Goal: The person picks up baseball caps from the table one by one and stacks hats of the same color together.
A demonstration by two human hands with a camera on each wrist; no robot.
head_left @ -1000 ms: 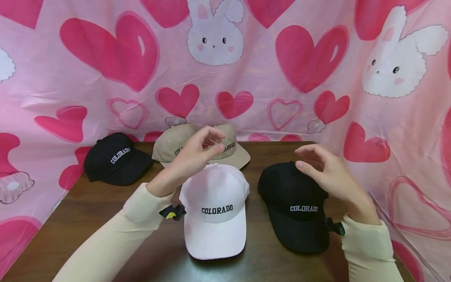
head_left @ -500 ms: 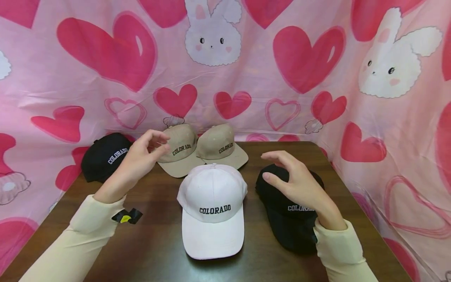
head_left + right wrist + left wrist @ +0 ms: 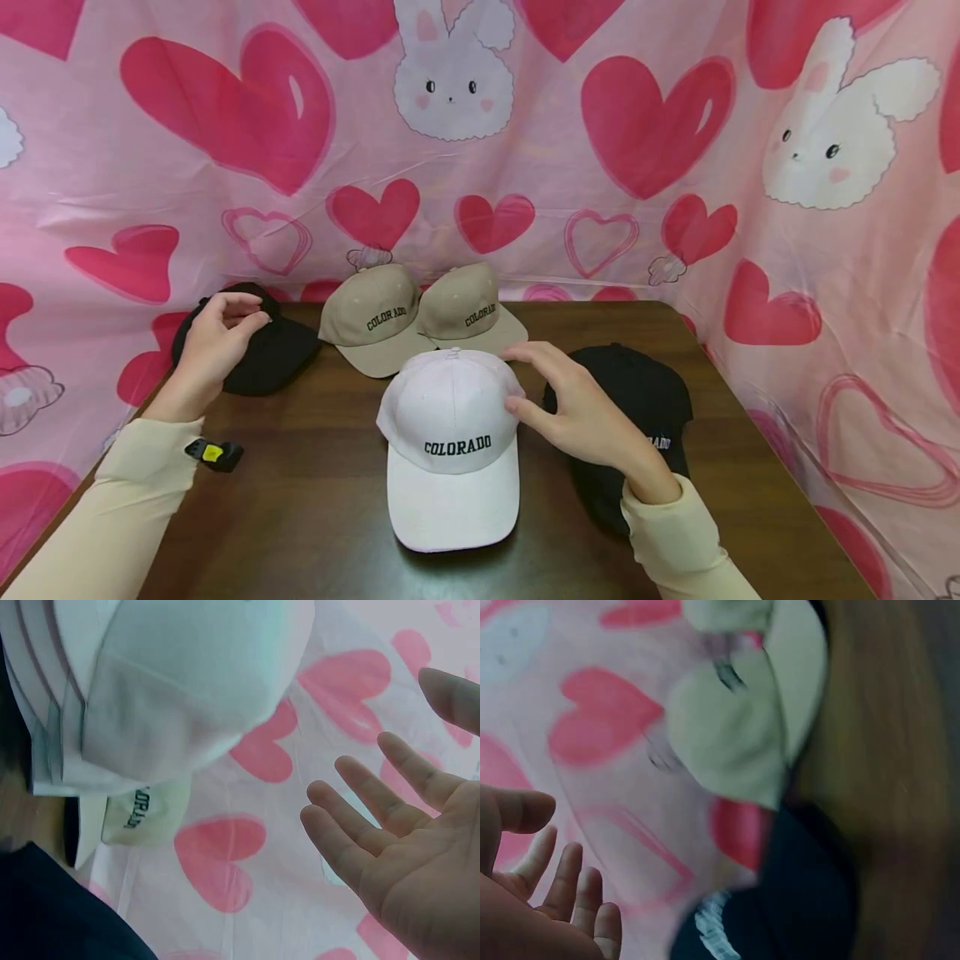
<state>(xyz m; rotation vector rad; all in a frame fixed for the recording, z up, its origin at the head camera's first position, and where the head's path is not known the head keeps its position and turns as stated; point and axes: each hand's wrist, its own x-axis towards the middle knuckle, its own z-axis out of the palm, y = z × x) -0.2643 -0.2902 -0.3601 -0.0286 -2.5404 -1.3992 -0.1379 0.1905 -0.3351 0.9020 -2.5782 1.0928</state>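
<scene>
A pale pink COLORADO cap (image 3: 450, 417) sits mid-table, brim toward me. My right hand (image 3: 525, 379) hovers at its right side with fingers spread, holding nothing; the right wrist view shows the open palm (image 3: 390, 840) just off the pink cap (image 3: 172, 690). Behind that hand lies a black cap (image 3: 652, 392). My left hand (image 3: 232, 321) is over another black cap (image 3: 277, 354) at the far left, fingers relaxed. In the left wrist view the palm (image 3: 547, 900) is empty above the black cap (image 3: 795, 915).
Two tan COLORADO caps (image 3: 375, 321) (image 3: 468, 312) lie side by side at the back of the dark wooden table (image 3: 315, 483). A pink cloth with hearts and bunnies (image 3: 525, 167) hangs close behind and along both sides.
My left hand has swung from over the tan caps out to the far-left black cap. My right hand has moved left, from above the right black cap to the pink cap's side.
</scene>
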